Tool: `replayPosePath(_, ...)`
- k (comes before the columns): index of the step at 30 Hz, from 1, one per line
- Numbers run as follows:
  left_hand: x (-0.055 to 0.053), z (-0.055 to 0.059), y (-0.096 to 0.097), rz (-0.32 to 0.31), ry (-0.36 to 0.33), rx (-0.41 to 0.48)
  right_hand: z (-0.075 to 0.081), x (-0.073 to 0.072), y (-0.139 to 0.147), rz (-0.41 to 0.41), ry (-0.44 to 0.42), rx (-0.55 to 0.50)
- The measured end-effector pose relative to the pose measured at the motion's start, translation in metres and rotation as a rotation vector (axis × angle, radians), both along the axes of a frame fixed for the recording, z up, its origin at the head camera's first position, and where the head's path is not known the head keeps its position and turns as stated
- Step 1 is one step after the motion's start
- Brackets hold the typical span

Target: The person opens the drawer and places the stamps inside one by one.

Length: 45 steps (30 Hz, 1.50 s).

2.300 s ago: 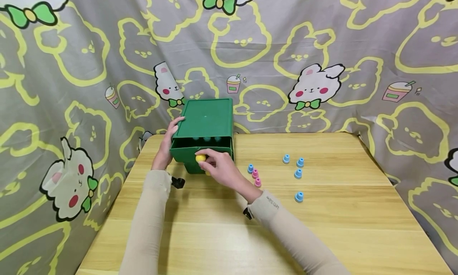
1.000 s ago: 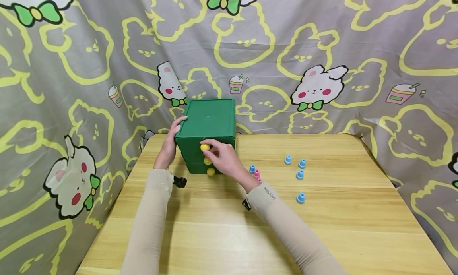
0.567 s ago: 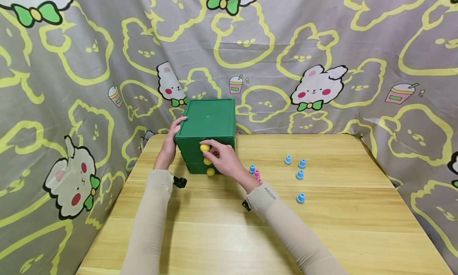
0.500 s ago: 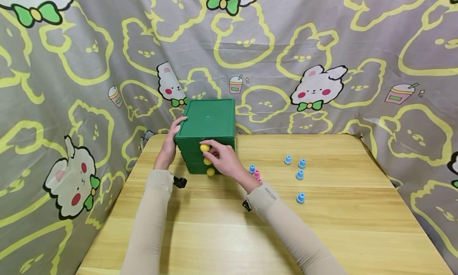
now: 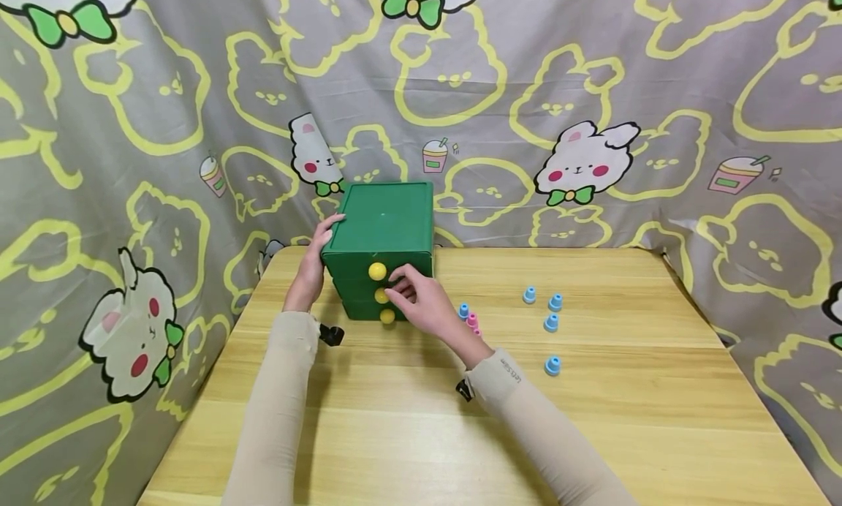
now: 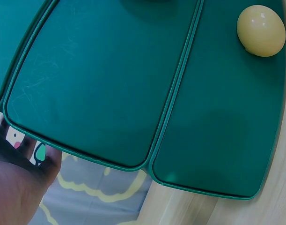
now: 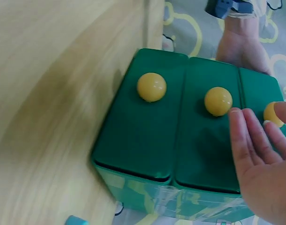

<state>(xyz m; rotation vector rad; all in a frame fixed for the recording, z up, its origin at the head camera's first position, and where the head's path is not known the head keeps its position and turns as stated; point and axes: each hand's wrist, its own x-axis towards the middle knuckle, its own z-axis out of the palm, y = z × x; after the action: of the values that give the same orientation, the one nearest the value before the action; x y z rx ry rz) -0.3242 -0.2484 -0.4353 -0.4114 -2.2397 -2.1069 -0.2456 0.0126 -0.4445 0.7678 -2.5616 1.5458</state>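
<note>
A green three-drawer box [image 5: 384, 217] stands at the back left of the table, all its drawers pushed in. Round yellow knobs mark the top drawer [image 5: 378, 271], the middle drawer [image 5: 381, 295] and the bottom drawer [image 5: 387, 316]. My left hand [image 5: 312, 263] rests against the box's left side, fingers along the wall; the left wrist view shows its fingertips at the edge. In front of the drawers, my right hand [image 5: 424, 301] holds nothing. Its fingers are loosely bent, with fingertips close to the middle knob [image 7: 218, 101] in the right wrist view; whether they touch it I cannot tell.
Right of the box lie small blue cup-shaped pieces [image 5: 552, 365], several in all, and pink ones [image 5: 472, 319] partly behind my right wrist. The wooden table [image 5: 395, 433] reaches back to a patterned curtain [image 5: 480, 89].
The top drawer, open at first with blue pieces inside, has been pushed in. My right hand has since let go of the top knob and moved slightly right and down. The left hand stays put.
</note>
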Motion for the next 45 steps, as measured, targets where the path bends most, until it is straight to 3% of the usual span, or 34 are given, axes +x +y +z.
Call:
replayPosePath(8, 0.001, 0.001, 0.000, 0.002, 0.000, -0.008, -0.014, -0.003, -0.002, 0.054, -0.066, 0.124)
replayPosePath(17, -0.002, -0.001, -0.001, 0.001, 0.010, -0.007, -0.025, -0.010, -0.011, 0.117, -0.135, 0.115)
replayPosePath(29, 0.000, 0.000, 0.000, 0.010, -0.003, -0.014, -0.032, -0.007, -0.024, -0.027, -0.029, 0.069)
replayPosePath(45, 0.000, -0.001, -0.001, 0.004, -0.006, -0.023, -0.035, -0.005, -0.022, -0.007, -0.020, 0.053)
